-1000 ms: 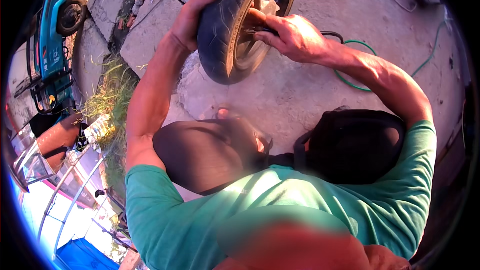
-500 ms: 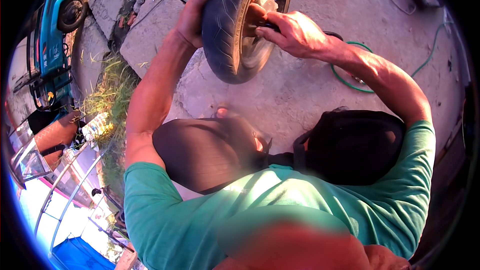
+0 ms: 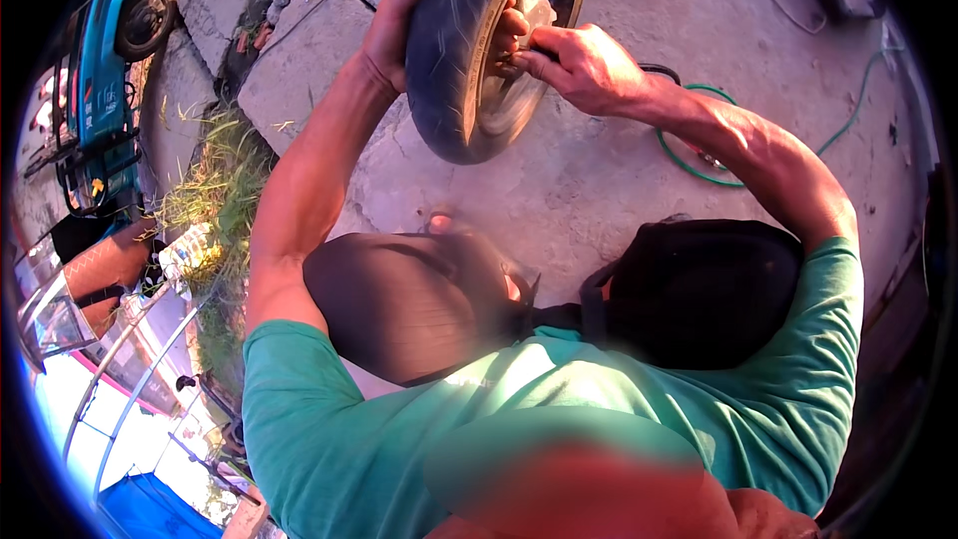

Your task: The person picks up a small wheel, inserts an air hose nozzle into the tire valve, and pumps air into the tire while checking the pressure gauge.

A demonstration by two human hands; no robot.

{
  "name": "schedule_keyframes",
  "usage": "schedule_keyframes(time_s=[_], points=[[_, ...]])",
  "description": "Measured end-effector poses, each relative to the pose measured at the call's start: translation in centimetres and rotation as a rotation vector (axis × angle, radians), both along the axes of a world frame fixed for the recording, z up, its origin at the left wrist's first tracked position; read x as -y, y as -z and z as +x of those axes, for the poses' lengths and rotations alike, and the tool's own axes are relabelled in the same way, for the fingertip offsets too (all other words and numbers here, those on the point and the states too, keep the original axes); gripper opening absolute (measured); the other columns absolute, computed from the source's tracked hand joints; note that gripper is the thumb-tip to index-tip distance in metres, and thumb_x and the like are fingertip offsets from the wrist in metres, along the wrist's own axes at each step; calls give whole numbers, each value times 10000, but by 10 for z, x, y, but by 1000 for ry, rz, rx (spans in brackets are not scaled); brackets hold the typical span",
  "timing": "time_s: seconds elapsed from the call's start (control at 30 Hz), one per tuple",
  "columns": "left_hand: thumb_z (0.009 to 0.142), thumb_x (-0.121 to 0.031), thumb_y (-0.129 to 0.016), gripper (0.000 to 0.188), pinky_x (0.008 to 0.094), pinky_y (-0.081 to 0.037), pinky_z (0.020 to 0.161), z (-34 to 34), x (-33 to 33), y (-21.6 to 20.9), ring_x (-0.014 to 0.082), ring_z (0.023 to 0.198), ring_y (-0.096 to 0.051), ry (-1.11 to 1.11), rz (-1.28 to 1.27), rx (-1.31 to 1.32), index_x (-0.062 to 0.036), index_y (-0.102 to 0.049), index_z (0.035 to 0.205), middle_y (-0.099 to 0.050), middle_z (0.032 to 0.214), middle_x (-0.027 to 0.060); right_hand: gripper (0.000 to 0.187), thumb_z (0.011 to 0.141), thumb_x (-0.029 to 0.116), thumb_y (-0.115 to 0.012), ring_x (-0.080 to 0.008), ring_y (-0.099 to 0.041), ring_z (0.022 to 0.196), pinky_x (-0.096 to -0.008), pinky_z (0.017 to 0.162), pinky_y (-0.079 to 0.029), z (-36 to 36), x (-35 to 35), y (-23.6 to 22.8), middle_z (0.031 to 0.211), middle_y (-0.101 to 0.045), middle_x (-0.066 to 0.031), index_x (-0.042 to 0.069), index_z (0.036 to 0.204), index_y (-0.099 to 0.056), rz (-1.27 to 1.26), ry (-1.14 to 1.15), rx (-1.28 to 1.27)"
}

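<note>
Your left hand [image 3: 392, 32] is clamped around the wheel [image 3: 447, 60] — thumb against the tread, fingers showing inside the rim. The wheel is tilted out in front of your 2 knees, above or on the concrete [image 3: 559, 185]; I cannot tell whether it touches. Your right hand [image 3: 591, 66] has thumb and forefinger drawn together on 1 small dark piece [image 3: 545, 53] at the rim's open side, too small to identify. To do this close handwork well, brace the tyre firmly with the left, point the right fingertips straight in, press evenly — and mind your left fingers, just beside them, against a pinch if the wheel turns.
</note>
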State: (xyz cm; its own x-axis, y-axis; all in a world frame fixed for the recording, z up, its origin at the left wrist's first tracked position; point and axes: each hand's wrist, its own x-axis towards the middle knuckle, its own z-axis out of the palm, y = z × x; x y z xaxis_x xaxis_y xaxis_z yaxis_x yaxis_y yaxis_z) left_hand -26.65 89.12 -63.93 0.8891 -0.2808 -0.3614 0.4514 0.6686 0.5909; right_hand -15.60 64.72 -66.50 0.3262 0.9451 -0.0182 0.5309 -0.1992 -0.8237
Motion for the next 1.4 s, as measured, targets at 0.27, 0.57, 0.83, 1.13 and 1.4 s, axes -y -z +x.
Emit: schedule_keyframes(time_s=[0.27,0.57,0.83,1.13,1.4], points=[[956,-760,-468,956,573,-536,1028,0,-7,5,370,1213,-685,13,-95,30,34,-529,1485,-662,1370,252,318,1051,354,-638,-430,-706,792,-516,700,-547,3,-5,-8,826,-712,-212,48,995,-704,-2,-47,15],[976,-747,-415,937,511,-535,1053,4,0,-4,374,1185,-693,42,96,58,40,-529,1471,-679,1337,266,562,1036,566,-583,-436,-699,861,-538,760,-539,14,-3,-22,889,-704,-235,18,999,-702,-46,-136,50],[1011,-666,-447,832,522,-586,968,-8,7,-7,348,1094,-712,-18,-17,120,60,-558,1404,-692,1293,281,464,937,394,-714,-299,-668,894,-410,805,-549,60,75,-57,991,-695,-163,-6,1172,-690,-174,-32,6],[981,-754,-376,934,530,-566,985,1,7,0,372,1139,-685,6,91,105,40,-524,1451,-676,1313,246,509,831,430,-788,-391,-694,985,-502,861,-564,35,214,106,1001,-685,-187,49,1146,-672,-476,128,621],[966,-781,-397,963,573,-552,999,-1,2,6,381,1145,-683,24,72,78,36,-514,1464,-672,1310,251,345,881,333,-680,-441,-705,732,-534,669,-543,75,206,143,757,-708,-225,15,748,-683,-900,68,248]])
